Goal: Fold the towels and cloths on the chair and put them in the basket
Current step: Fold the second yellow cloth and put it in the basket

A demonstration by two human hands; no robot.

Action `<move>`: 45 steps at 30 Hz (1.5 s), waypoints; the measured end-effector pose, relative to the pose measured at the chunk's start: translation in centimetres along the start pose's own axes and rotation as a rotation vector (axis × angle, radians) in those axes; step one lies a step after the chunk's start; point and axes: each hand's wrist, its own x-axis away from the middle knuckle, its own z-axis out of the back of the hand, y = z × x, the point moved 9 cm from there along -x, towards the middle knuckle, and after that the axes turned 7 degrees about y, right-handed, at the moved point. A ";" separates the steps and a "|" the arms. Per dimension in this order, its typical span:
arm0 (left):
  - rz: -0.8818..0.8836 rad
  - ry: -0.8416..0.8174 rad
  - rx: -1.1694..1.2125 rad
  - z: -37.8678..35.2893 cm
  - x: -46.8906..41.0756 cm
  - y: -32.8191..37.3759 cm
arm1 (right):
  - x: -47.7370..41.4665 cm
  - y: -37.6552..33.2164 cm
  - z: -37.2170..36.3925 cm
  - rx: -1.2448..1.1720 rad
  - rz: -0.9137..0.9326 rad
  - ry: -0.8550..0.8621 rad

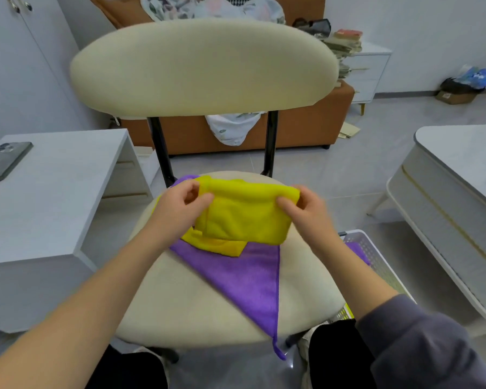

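A person leans over a cream chair, folding a yellow cloth held just above the far half of the seat. The left hand pinches the cloth's upper left corner between thumb and fingers, while the right hand pinches the upper right corner in the same way, so the folded top edge stretches left to right between them and the rest hangs toward the seat. Beneath it lies a second yellow piece, and under that a purple cloth spread flat, one corner trailing off the near edge of the seat. The white basket stands on the floor just right of the chair, partly hidden by the right forearm, with something purple already inside. The basket lies on the right hand's side, so the cloth, with its long axis running across the seat, would likely travel rightward and down once folding is finished.
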 end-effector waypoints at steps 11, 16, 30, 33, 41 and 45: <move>0.601 0.045 0.444 -8.2 0.8 -0.5 | -0.9 0.4 5.4 0.045 -0.110 0.284; 0.566 -0.149 0.574 -11.4 1.0 1.5 | -1.9 0.4 9.0 0.247 -0.009 0.259; 0.526 -0.579 0.127 -29.6 2.8 6.8 | -1.2 11.5 24.1 0.090 -0.475 0.158; 0.555 -0.646 -0.032 -34.8 4.2 5.7 | -1.0 15.8 27.3 0.394 -0.477 0.148; 0.579 -0.916 -0.587 -47.7 8.3 -3.1 | 2.4 30.9 30.0 0.829 -0.626 0.001; 0.667 -1.044 -0.712 -51.7 11.2 -7.6 | 3.5 36.5 29.3 0.906 -0.628 -0.088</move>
